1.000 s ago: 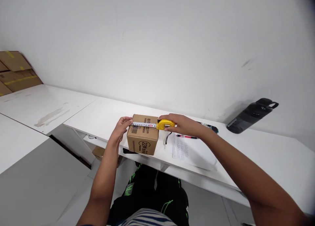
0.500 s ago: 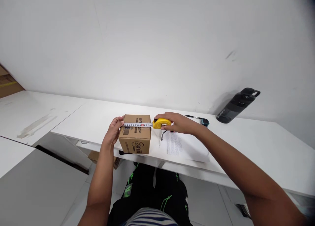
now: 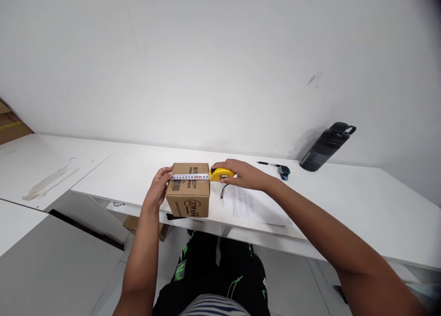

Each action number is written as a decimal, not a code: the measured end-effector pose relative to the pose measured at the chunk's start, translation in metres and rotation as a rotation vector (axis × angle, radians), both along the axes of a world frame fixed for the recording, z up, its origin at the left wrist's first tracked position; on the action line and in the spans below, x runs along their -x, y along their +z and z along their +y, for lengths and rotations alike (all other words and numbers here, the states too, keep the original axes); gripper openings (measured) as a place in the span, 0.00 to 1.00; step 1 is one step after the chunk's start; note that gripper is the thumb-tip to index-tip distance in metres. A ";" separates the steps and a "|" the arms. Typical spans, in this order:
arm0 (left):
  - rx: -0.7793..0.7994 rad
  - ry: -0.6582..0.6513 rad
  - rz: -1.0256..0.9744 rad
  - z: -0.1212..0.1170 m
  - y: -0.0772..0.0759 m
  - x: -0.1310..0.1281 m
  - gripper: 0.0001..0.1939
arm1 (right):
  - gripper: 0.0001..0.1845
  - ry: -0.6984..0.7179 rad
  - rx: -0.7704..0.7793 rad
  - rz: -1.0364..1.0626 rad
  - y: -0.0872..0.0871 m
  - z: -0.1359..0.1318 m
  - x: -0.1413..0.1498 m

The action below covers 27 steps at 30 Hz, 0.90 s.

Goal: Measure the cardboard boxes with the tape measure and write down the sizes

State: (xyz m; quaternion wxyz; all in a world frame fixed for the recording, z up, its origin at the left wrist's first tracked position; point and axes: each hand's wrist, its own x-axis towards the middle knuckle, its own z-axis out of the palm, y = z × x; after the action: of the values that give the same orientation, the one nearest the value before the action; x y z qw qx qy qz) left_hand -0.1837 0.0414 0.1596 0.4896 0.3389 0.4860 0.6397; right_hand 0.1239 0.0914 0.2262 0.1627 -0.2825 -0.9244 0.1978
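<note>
A brown cardboard box point(image 3: 190, 205) with dark printing sits near the front edge of the white table. Across its top runs the white blade of a yellow tape measure point(image 3: 220, 174), with the digits facing me. My left hand point(image 3: 160, 183) is at the box's left side, its fingers closed on the blade's free end at the top edge. On the right, my right hand point(image 3: 237, 173) grips the tape measure's case, which lies close against the box's right top edge. The hook of the blade is hidden by my left fingers.
Printed paper sheets point(image 3: 255, 210) lie right of the box, with a dark cord point(image 3: 223, 192) by them. Behind are a pen point(image 3: 268, 163), a teal-and-black watch-like object point(image 3: 284, 172) and a black bottle point(image 3: 324, 148) near the wall. Another carton point(image 3: 132, 223) is below the table.
The tape case has moved left against the box, and less blade shows between it and my left hand. The view has shifted slightly.
</note>
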 end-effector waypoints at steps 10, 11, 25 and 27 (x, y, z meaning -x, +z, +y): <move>-0.012 -0.011 -0.022 0.000 -0.004 0.001 0.23 | 0.26 -0.051 0.069 0.244 -0.045 0.000 -0.005; -0.014 -0.008 -0.022 0.001 -0.004 0.001 0.23 | 0.26 -0.066 0.074 0.292 -0.053 0.000 -0.005; -0.022 0.006 0.006 0.005 -0.009 0.003 0.24 | 0.30 -0.440 0.152 0.857 -0.159 -0.026 0.044; -0.022 0.009 0.007 0.005 -0.008 0.003 0.24 | 0.30 -0.439 0.164 0.812 -0.160 -0.027 0.042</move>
State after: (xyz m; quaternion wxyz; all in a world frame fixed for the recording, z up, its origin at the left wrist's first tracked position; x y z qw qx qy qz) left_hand -0.1864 0.0461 0.1512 0.4813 0.3444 0.4821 0.6461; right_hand 0.0814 0.0647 0.0666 0.5264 -0.3832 -0.6856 0.3257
